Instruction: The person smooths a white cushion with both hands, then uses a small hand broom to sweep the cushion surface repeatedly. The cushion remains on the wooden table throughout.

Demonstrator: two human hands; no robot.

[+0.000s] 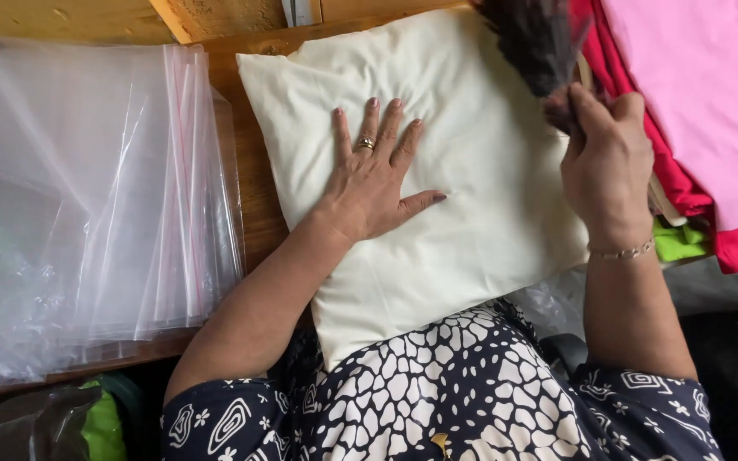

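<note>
A cream pillow (471,222) lies on the wooden table in front of me. My left hand (373,175) rests flat on its middle, fingers spread, with a ring on one finger. My right hand (606,162), with a thin bracelet at the wrist, is closed on the handle of a dark feather duster (530,38) whose blurred feathers hang over the pillow's upper right corner.
A stack of clear plastic zip bags (87,196) covers the table's left side. Folded pink, red and green fabrics (702,102) are piled at the right. The wooden table (258,179) shows between bags and pillow. My patterned dark dress (454,393) fills the bottom.
</note>
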